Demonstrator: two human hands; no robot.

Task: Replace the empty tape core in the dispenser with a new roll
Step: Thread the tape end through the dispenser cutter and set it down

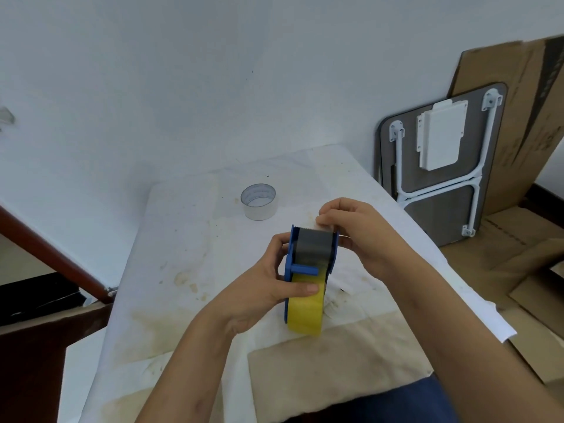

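Note:
A blue tape dispenser [308, 254] is held upright just above the table, with a yellow tape roll [306, 312] seated in its lower half. My left hand [262, 288] grips the dispenser's left side, thumb pressed on the yellow roll. My right hand [357, 236] pinches at the dispenser's top far edge, by the serrated cutter, seemingly on the tape end. The empty tape core [258, 201], a thin pale ring, stands on the table behind the dispenser, apart from both hands.
The table [183, 270] carries a stained white cloth; its right edge runs diagonally. A folded table [439, 166] and flattened cardboard [525, 123] lean on the wall at right. A brown rail [52, 254] and cardboard box lie left.

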